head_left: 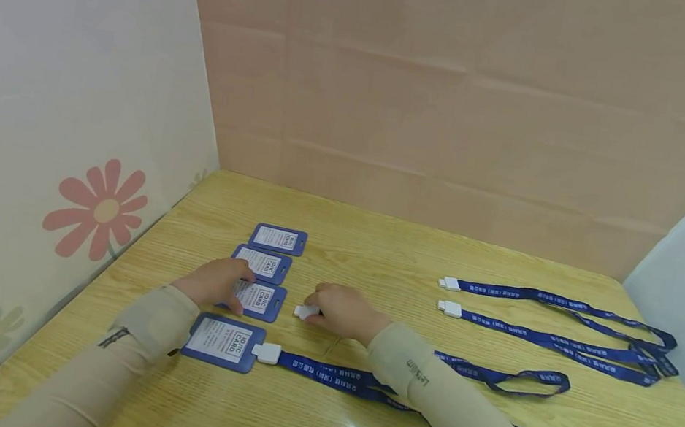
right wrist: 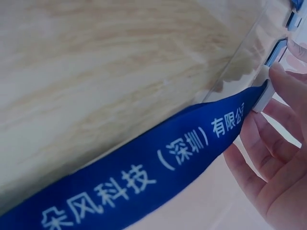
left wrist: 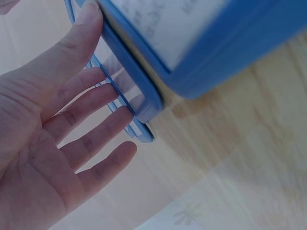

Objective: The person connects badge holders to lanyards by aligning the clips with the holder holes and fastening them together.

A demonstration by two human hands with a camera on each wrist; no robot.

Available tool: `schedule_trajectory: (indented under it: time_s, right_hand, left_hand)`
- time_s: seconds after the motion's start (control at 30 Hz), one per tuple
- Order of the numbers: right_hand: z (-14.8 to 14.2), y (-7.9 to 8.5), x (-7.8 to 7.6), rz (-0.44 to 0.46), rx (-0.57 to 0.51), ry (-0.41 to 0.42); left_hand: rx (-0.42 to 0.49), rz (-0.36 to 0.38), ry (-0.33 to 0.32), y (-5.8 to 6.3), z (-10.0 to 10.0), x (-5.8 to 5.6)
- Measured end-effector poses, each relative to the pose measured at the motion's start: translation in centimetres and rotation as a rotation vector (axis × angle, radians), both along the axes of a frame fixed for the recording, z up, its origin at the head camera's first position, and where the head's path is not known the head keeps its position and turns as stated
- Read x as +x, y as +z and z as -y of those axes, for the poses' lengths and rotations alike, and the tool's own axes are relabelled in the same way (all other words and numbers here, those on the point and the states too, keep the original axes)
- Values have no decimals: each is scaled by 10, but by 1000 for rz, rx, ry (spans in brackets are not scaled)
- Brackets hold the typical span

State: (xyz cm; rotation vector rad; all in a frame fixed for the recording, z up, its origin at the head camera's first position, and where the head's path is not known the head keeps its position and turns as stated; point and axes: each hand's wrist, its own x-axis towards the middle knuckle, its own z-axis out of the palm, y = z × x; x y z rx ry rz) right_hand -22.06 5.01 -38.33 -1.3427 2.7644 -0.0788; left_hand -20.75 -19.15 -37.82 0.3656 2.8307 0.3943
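Note:
My left hand (head_left: 214,283) grips the left end of a blue ID card holder (head_left: 263,300), the third from the back in a column. In the left wrist view, the thumb lies at its near edge and the fingertips along its far edge. Just right of it, my right hand (head_left: 344,313) pinches the white clip (head_left: 306,311) of a blue lanyard (right wrist: 177,148) between thumb and fingers. The clip's end points left toward the holder's slotted end, a gap between them. My right forearm covers part of the strap; its loop (head_left: 530,382) emerges beyond.
Nearest me, another card holder (head_left: 223,342) is joined to a white clip (head_left: 267,353) and lanyard. Two more holders (head_left: 279,239) (head_left: 262,264) lie behind. Two lanyards (head_left: 503,291) (head_left: 498,325) lie at the right on the wooden table (head_left: 377,248). Walls stand behind and at both sides.

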Motion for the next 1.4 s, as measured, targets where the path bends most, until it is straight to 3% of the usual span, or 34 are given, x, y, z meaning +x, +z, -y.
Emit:
schedule_trajectory:
  time_s: [0.37, 0.83, 1.4]
  right_hand:
    - [5, -1, 0, 0, -6, 22]
    - [12, -6, -3, 18, 10, -20]
    - [23, -2, -3, 3, 46, 6]
  left_hand:
    - [-6, 17, 33, -1, -2, -1]
    - [-12, 7, 11, 0, -2, -1]
    - [-32, 6, 1, 0, -3, -4]
